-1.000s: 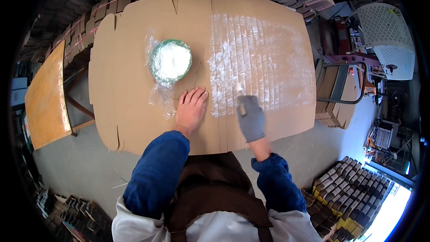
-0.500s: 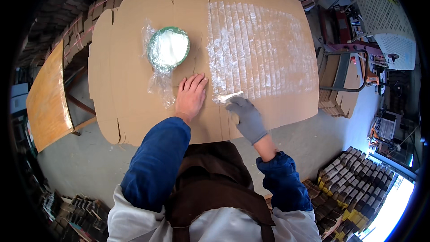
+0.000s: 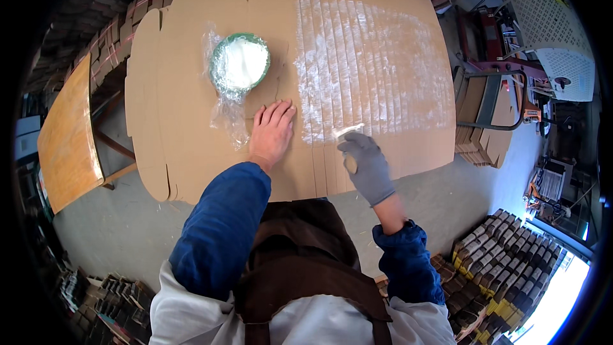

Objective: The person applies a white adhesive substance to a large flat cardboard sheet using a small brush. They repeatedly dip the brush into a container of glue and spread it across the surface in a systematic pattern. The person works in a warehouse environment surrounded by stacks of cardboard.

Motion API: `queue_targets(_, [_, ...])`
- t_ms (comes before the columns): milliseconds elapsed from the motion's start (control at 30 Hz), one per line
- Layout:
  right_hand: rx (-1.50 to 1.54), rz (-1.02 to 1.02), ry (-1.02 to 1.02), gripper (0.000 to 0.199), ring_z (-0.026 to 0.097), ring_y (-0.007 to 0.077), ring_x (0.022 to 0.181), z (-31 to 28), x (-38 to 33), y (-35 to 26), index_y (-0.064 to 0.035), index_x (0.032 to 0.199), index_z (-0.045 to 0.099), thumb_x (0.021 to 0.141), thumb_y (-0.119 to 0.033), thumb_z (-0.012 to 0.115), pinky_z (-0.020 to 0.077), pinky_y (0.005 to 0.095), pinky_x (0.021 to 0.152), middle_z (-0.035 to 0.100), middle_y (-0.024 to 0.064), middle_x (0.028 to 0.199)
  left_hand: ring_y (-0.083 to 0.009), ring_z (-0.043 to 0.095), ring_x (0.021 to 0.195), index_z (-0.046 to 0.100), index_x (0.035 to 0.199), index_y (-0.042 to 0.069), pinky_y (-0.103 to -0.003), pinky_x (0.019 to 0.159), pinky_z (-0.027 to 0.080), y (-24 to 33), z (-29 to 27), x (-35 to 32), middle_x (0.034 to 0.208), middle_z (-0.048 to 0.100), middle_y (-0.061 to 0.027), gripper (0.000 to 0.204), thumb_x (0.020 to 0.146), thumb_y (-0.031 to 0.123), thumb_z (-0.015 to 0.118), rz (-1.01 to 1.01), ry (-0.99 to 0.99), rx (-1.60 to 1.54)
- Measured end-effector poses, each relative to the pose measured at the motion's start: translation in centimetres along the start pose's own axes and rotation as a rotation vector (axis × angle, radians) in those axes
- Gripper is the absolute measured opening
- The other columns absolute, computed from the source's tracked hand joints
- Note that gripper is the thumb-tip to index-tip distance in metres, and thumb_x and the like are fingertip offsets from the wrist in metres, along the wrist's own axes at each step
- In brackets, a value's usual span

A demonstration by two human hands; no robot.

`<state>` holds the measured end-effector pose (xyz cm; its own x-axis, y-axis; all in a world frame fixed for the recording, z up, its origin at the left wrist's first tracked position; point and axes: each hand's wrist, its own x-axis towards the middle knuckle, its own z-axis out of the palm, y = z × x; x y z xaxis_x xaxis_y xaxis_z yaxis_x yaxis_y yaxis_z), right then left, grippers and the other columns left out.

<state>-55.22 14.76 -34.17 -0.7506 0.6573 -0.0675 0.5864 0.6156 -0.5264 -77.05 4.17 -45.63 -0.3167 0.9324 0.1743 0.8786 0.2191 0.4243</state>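
My bare left hand lies flat on a large brown cardboard sheet, fingers stretched out, just left of a row of overlapping brown strips. Streaks of white paste cover those strips. In its grey glove, my right hand is closed around a small brush; its white, paste-coated bristles rest at the strips' near edge. A tan handle end shows at the glove, the rest hidden by my fingers. Beyond my left hand stands a green bowl wrapped in clear plastic film, with white paste inside.
At the left stands a wooden board on a frame. A trolley with flat cardboard and a pale perforated chair are to the right. Bundled cardboard stacks fill the lower right, with more behind the table.
My right hand has moved the brush rightward along the near edge of the strips. The left hand stays in its place on the cardboard.
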Motion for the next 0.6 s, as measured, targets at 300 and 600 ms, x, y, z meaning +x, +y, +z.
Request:
queue_targets(300, [-0.003, -0.013, -0.08, 0.027, 0.059, 0.0328, 0.108, -0.2, -0.2, 0.1, -0.0093, 0.099, 0.068, 0.076, 0.003, 0.063, 0.0539, 0.0425, 0.087, 0.062, 0.0059, 0.116, -0.0231, 0.043, 0.134, 0.054, 0.132, 0.014, -0.048, 0.114, 0.031, 0.1, 0.0, 0.0, 0.141, 0.05, -0.0016, 0.044, 0.089, 0.012, 0.062, -0.001, -0.007, 0.004])
queue_targets(600, [0.019, -0.067, -0.099, 0.028, 0.06, 0.0331, 0.104, -0.2, -0.1, 0.3, -0.0084, 0.097, 0.068, 0.074, 0.005, 0.061, 0.0538, 0.0435, 0.086, 0.063, 0.0068, 0.113, -0.021, 0.043, 0.134, 0.056, 0.13, 0.015, -0.047, 0.114, 0.031, 0.2, 0.3, 0.1, 0.14, 0.051, -0.0001, 0.04, 0.09, 0.015, 0.06, -0.007, -0.003, 0.02])
